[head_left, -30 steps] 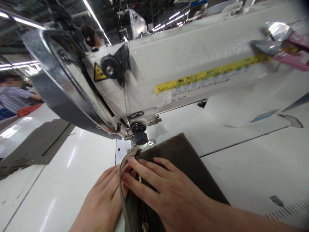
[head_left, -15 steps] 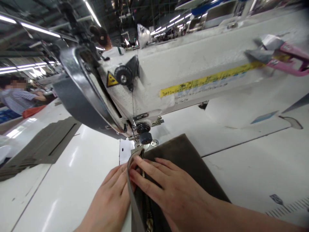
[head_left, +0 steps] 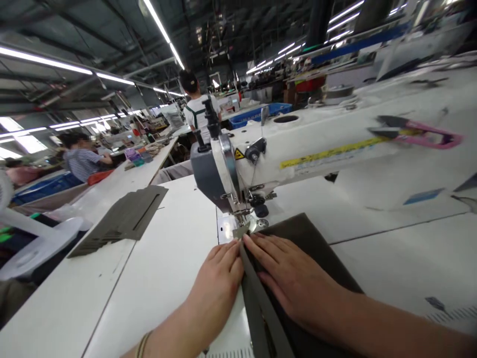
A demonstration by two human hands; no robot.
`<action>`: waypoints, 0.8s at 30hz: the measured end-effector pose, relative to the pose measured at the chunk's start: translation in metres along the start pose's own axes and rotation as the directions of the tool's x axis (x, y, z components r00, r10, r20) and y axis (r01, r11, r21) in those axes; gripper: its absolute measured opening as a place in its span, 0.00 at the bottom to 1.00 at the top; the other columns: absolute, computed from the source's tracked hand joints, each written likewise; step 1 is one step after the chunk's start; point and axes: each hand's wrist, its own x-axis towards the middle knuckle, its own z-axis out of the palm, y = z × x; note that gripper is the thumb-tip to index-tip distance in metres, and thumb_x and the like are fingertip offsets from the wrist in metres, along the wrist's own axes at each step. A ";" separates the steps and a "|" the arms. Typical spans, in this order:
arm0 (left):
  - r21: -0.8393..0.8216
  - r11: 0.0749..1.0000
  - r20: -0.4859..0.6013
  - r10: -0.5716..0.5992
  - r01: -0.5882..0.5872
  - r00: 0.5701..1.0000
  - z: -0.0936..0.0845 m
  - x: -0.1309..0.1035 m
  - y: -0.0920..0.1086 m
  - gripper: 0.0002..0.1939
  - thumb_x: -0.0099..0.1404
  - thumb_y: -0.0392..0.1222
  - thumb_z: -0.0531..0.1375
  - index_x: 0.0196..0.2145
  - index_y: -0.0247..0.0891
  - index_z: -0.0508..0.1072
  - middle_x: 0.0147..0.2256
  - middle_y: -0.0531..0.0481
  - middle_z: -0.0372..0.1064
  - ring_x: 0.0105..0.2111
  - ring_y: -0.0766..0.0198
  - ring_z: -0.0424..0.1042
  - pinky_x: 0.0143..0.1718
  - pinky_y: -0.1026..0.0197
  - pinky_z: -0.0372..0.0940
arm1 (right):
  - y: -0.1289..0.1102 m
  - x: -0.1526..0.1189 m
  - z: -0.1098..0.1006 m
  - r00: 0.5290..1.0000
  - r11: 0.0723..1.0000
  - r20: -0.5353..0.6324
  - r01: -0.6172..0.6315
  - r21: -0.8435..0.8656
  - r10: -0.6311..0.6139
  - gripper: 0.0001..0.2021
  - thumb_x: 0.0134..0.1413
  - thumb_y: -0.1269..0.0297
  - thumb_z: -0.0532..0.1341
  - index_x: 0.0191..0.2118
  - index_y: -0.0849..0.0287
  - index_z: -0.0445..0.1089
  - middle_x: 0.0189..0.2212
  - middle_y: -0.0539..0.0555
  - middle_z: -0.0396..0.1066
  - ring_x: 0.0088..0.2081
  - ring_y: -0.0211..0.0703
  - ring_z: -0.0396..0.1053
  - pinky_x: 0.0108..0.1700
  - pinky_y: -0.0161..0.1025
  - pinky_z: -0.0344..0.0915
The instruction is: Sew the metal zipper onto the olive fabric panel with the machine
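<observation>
A dark olive fabric piece with a zipper lies on the white table under the presser foot of a white sewing machine. My left hand rests flat on the table, fingertips pushing against the grey zipper tape. My right hand lies flat on the fabric, fingers spread and pointing at the needle area. Both hands press the piece down just in front of the foot; neither grips anything.
A stack of grey cut pieces lies at the left of the table. Pink-handled scissors rest on the machine arm. A white fan stands at far left. Other people work at tables behind.
The camera has pulled back and lifted, so the machine looks smaller and the hall shows. My hands have stayed pressed on the fabric, close to the presser foot.
</observation>
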 end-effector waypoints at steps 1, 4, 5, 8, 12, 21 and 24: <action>-0.014 1.000 -0.014 -0.002 0.002 1.000 0.000 0.000 0.000 0.12 0.67 0.34 0.49 0.46 0.29 0.66 0.47 0.35 0.66 0.48 0.53 0.66 0.48 0.48 0.66 | -0.002 0.001 -0.001 0.999 1.000 0.030 -0.017 0.006 0.017 0.23 0.57 0.70 0.50 0.59 0.64 0.56 0.54 0.62 0.62 0.53 0.50 0.60 0.54 0.50 0.60; -0.052 0.999 -0.082 0.001 -0.005 0.997 0.000 0.000 0.001 0.16 0.66 0.34 0.48 0.51 0.30 0.62 0.46 0.35 0.66 0.46 0.53 0.67 0.46 0.48 0.67 | -0.008 0.005 -0.004 0.992 0.997 0.107 -0.072 0.027 0.068 0.23 0.59 0.68 0.49 0.61 0.58 0.54 0.54 0.62 0.61 0.54 0.52 0.58 0.54 0.53 0.56; -0.055 0.998 -0.102 0.009 -0.015 0.995 0.000 0.000 0.001 0.17 0.66 0.34 0.48 0.52 0.30 0.62 0.45 0.35 0.67 0.45 0.53 0.68 0.45 0.49 0.67 | -0.009 0.006 -0.005 0.990 0.996 0.119 -0.081 0.039 0.076 0.23 0.60 0.67 0.49 0.61 0.58 0.53 0.54 0.62 0.61 0.54 0.52 0.57 0.54 0.54 0.56; -0.029 0.999 -0.131 0.030 -0.034 0.991 0.001 0.000 -0.001 0.17 0.66 0.33 0.47 0.52 0.30 0.61 0.45 0.34 0.67 0.44 0.54 0.68 0.43 0.50 0.68 | -0.008 0.006 -0.004 0.990 0.992 0.112 -0.093 0.087 0.083 0.23 0.61 0.66 0.49 0.62 0.56 0.51 0.54 0.62 0.60 0.54 0.51 0.56 0.55 0.53 0.53; 0.012 0.999 -0.152 0.050 -0.049 0.987 0.003 0.000 -0.003 0.18 0.66 0.31 0.46 0.53 0.32 0.61 0.46 0.36 0.67 0.45 0.54 0.68 0.42 0.51 0.69 | -0.006 0.005 -0.004 0.993 0.989 0.088 -0.091 0.114 0.082 0.22 0.61 0.64 0.49 0.61 0.56 0.52 0.54 0.61 0.60 0.55 0.51 0.54 0.55 0.53 0.51; 0.011 0.998 -0.153 0.055 -0.054 0.987 0.003 0.000 -0.005 0.21 0.64 0.30 0.48 0.54 0.34 0.61 0.46 0.38 0.68 0.46 0.55 0.69 0.44 0.52 0.69 | -0.005 0.005 -0.011 0.992 0.987 0.091 -0.101 0.128 0.089 0.22 0.61 0.63 0.50 0.61 0.56 0.52 0.54 0.61 0.60 0.56 0.51 0.54 0.56 0.55 0.51; 0.015 0.999 -0.137 0.049 -0.047 0.989 0.004 -0.001 -0.005 0.20 0.64 0.30 0.47 0.54 0.34 0.60 0.46 0.38 0.67 0.47 0.55 0.68 0.44 0.52 0.69 | -0.006 0.005 -0.011 0.992 0.986 0.087 -0.100 0.130 0.089 0.22 0.61 0.63 0.49 0.61 0.56 0.52 0.54 0.61 0.60 0.56 0.51 0.55 0.55 0.55 0.52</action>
